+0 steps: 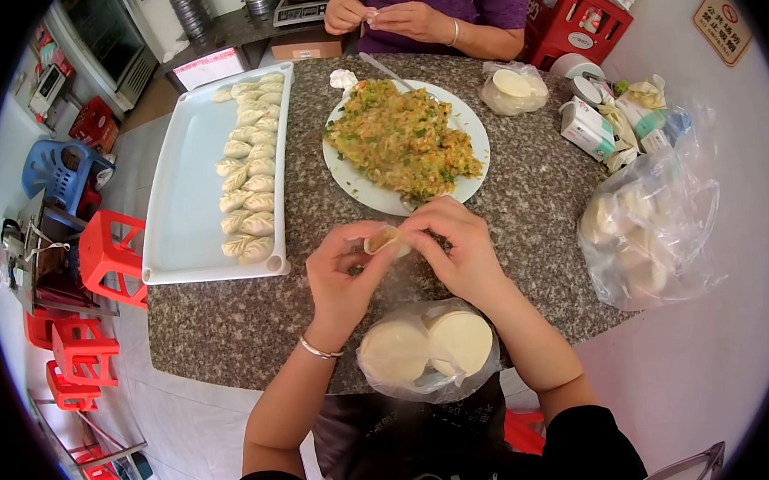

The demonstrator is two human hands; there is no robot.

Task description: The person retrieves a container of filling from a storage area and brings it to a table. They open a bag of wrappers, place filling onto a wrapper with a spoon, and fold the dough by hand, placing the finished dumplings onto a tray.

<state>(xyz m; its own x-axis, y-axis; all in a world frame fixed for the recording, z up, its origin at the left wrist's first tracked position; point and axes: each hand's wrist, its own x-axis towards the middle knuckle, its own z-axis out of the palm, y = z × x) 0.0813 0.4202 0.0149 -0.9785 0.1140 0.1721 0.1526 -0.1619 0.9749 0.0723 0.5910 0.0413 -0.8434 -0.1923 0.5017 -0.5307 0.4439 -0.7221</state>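
Observation:
Between my two hands is a partly folded dumpling (pixel 386 239), with some filling showing in its opening. My left hand (pixel 348 264) is closed on its left side. The fingers of my right hand (pixel 452 247) pinch the wrapper's right edge. Just beyond them a large white plate (pixel 344 174) carries a heap of chopped vegetable filling (pixel 401 135) with a spoon handle (pixel 384 70) sticking out. Nearer to me, stacks of round dumpling wrappers (pixel 461 342) sit in an opened plastic bag (pixel 430 391). Pleated dumplings (pixel 250 247) line the right side of a white tray (pixel 181 177) on the left.
Across the speckled stone table (pixel 523 224), a person in a purple shirt (pixel 485 9) pinches something small and pale. Bagged wrappers (pixel 514 85) lie at the far right. A larger plastic bag (pixel 645 235) and tissue packs (pixel 586 129) stand by the right wall. Red stools (pixel 111 254) are left.

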